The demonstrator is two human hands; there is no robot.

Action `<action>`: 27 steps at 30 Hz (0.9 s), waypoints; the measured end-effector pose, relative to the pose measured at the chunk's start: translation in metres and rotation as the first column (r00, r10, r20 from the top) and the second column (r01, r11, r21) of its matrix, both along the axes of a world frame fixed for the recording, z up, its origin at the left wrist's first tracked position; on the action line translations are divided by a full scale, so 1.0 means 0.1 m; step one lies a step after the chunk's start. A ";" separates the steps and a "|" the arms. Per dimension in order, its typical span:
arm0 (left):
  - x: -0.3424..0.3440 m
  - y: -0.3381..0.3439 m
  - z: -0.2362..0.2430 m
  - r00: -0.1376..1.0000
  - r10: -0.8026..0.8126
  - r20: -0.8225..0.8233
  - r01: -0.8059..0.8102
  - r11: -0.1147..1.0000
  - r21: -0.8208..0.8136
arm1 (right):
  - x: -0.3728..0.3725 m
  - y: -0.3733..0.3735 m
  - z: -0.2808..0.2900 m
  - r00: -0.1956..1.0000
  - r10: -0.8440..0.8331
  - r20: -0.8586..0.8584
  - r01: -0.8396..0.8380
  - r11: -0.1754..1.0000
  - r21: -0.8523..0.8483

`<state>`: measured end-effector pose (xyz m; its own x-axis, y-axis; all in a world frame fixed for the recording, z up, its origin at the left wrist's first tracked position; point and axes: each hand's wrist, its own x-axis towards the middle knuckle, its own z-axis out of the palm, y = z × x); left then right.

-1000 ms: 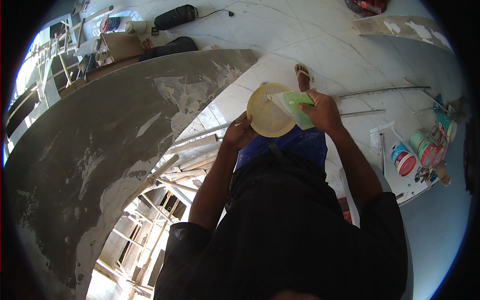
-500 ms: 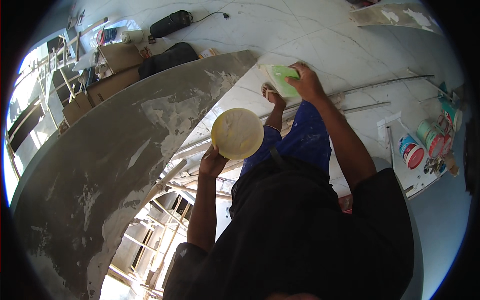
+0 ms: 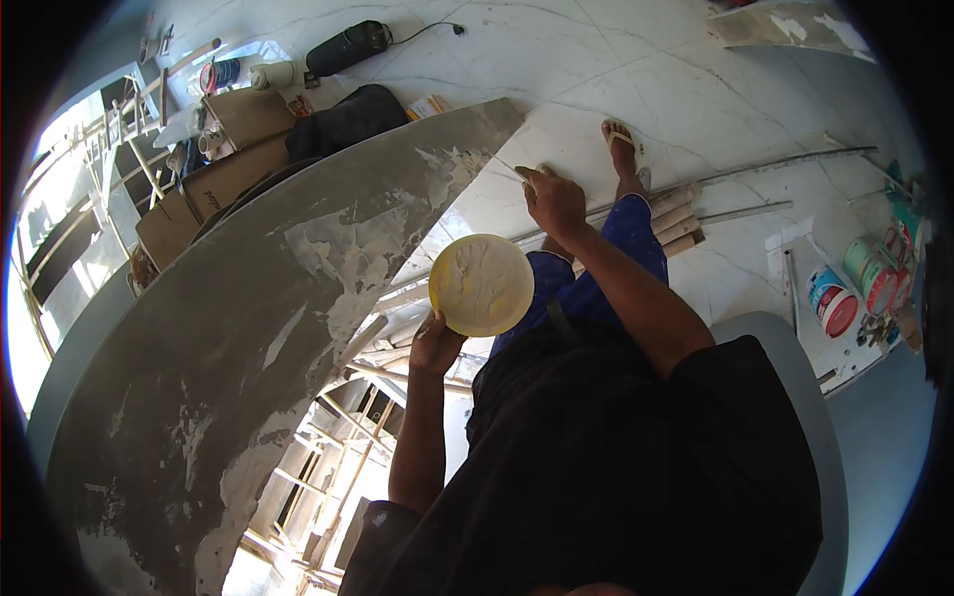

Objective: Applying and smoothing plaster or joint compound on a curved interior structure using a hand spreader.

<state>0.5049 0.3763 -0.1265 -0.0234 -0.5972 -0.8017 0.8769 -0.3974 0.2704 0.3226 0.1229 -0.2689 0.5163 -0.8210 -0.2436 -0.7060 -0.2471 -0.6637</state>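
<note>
Left hand: pinching the rim of a dish, at its lower left edge.
Dish: round, yellow, held in front of the person's lap, beside the curved wall; it bears a spread of pale, ridged paste.
Right hand: closed on a scraper, above and to the right of the dish.
Scraper: seen edge-on as a thin line, far end by the wall's edge; whether they touch cannot be told.
Curved wall: grey, patched with paler plaster, left of both hands.
Floor: white, veined tiles.
Beyond the wall: cardboard boxes, black bag, black cylinder with cable.
Far right: red-lidded bucket, green bucket, near each other.
</note>
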 end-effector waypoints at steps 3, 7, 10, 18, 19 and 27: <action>-0.02 -0.03 0.00 1.000 -0.001 0.010 0.001 1.000 -0.002 | 0.10 0.04 0.10 0.991 -0.109 0.074 0.109 0.994 -0.001; 0.00 -0.05 -0.02 1.000 0.006 0.003 -0.007 1.000 0.011 | 0.07 0.07 0.14 0.993 0.118 -0.016 -0.119 0.991 -0.065; 0.02 -0.07 -0.04 1.000 0.016 -0.017 -0.016 1.000 0.020 | -0.05 0.10 -0.08 0.991 0.131 -0.018 -0.132 0.989 -0.062; 0.03 -0.09 -0.02 0.999 0.032 -0.004 -0.032 0.998 0.060 | -0.05 -0.28 0.07 0.996 0.039 -0.086 -0.034 0.998 0.058; 0.03 -0.09 -0.02 1.000 0.023 -0.008 -0.023 0.998 0.050 | -0.01 -0.35 0.08 0.996 -0.010 -0.086 0.020 0.993 0.115; 0.03 -0.05 -0.03 1.000 0.000 -0.003 0.000 0.998 0.055 | 0.07 -0.63 0.11 0.999 0.051 0.011 -0.052 0.979 0.195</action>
